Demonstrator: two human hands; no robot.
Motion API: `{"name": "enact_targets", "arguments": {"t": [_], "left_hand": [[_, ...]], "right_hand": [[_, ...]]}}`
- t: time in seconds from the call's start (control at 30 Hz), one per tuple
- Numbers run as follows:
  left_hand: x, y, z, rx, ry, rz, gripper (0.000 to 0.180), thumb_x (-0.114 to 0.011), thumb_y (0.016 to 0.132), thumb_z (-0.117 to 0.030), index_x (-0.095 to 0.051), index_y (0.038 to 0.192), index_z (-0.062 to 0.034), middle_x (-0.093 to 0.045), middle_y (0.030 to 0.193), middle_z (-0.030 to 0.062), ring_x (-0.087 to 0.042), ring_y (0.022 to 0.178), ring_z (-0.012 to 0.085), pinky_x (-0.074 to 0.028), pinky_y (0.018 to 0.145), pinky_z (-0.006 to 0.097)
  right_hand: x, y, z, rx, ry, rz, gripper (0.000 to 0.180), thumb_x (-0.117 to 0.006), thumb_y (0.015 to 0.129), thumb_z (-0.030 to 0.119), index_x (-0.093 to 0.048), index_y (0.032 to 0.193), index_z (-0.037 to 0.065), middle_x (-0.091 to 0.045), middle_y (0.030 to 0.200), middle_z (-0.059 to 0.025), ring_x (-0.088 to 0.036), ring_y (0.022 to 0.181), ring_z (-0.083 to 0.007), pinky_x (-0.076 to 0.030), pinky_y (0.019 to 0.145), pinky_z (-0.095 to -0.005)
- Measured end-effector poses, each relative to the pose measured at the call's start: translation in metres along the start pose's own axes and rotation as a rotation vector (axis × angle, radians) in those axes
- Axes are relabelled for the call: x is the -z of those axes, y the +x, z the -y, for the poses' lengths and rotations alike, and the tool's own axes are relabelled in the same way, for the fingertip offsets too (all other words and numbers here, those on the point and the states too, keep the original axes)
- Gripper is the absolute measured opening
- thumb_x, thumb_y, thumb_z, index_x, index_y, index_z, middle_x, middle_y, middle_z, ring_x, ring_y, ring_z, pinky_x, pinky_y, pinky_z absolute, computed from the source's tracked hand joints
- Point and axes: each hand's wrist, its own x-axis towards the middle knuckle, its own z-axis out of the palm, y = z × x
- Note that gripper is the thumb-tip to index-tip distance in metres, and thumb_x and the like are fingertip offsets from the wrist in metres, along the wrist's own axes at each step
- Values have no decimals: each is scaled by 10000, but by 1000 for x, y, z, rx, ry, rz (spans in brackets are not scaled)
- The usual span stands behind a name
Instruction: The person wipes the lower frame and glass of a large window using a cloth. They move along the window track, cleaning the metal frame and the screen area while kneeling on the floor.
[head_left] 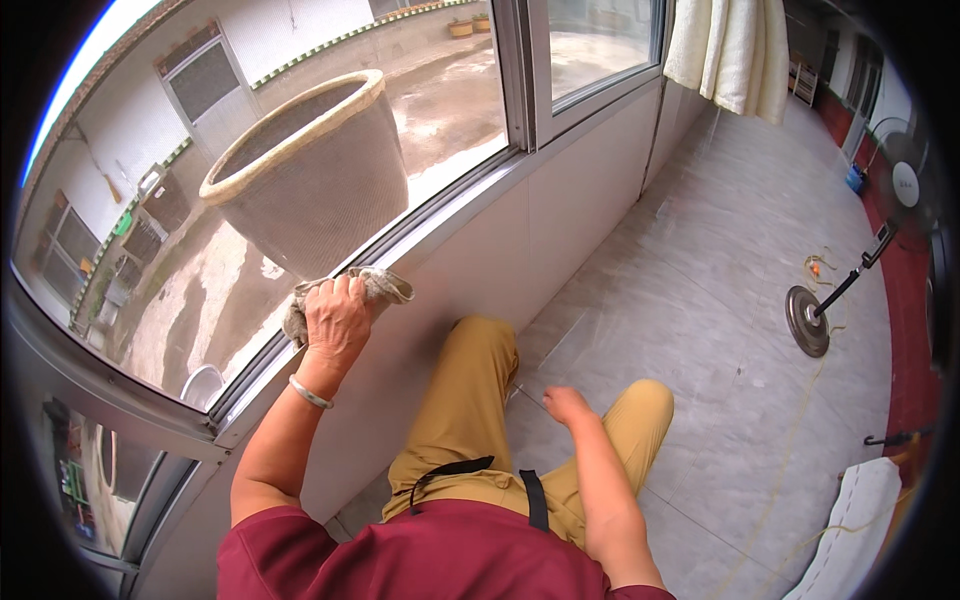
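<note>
At the window sill [440,215], low on the tiled wall, a person in a red shirt and mustard trousers kneels on the grey floor [720,260]. Right hand [566,404]: hangs free below the sill, over the knees, fingers curled loosely together, holding nothing. Left hand [337,318]: pressed flat on a grey rag [380,285], fingers spread and clamped down over the cloth, a silver bangle at the wrist. The rag lies bunched on the sill track, against the bottom of the glass. Just beyond the sill, outside the pane, a large woven basket [310,170] appears to stand in the wet yard.

Farther from the sill, across the floor: a fan stand with round base [808,321] and a thin cord trailing past it; a pale towel [730,50] hanging at the far end of the window.

Risk, as judged: body weight leans through the left arm alone. If the rag slides in the smooth track, the hand could slip into the frame edge. The loose cord could catch a foot on standing.
</note>
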Motion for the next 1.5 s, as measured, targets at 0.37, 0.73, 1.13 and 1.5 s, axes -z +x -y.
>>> {"name": "enact_targets", "arguments": {"t": [0.37,0.73,1.13,1.5], "left_hand": [[86,-124,77,111,76,220,217,-630,739,-129,-537,907,-28,-530,837,121,-521,814,323,-397,731,438],[89,-130,78,158,81,274,170,-598,810,-193,-527,849,-43,-509,812,128,-499,760,344,-371,694,436],[23,-18,19,-32,37,275,238,-671,756,-217,-528,865,-61,-552,814,99,-562,790,301,-408,737,427],[-51,117,-66,-145,-20,187,328,-735,742,-287,-545,875,-54,-589,819,105,-595,789,285,-430,725,413]], "right_hand": [[-22,35,24,-7,-97,171,304,-534,900,281,-644,1110,92,-647,1118,-165,-602,1053,-361,-486,886,-451],[-12,29,32,-47,-182,325,339,-513,899,215,-590,1194,68,-625,1181,-175,-592,1099,-349,-490,896,-452],[19,11,48,40,-154,216,290,-539,921,252,-593,1137,67,-647,1120,-137,-600,1077,-330,-491,866,-447],[25,2,46,54,-74,110,238,-555,854,127,-646,1069,76,-670,1084,-128,-623,1046,-323,-458,895,-454]]}}
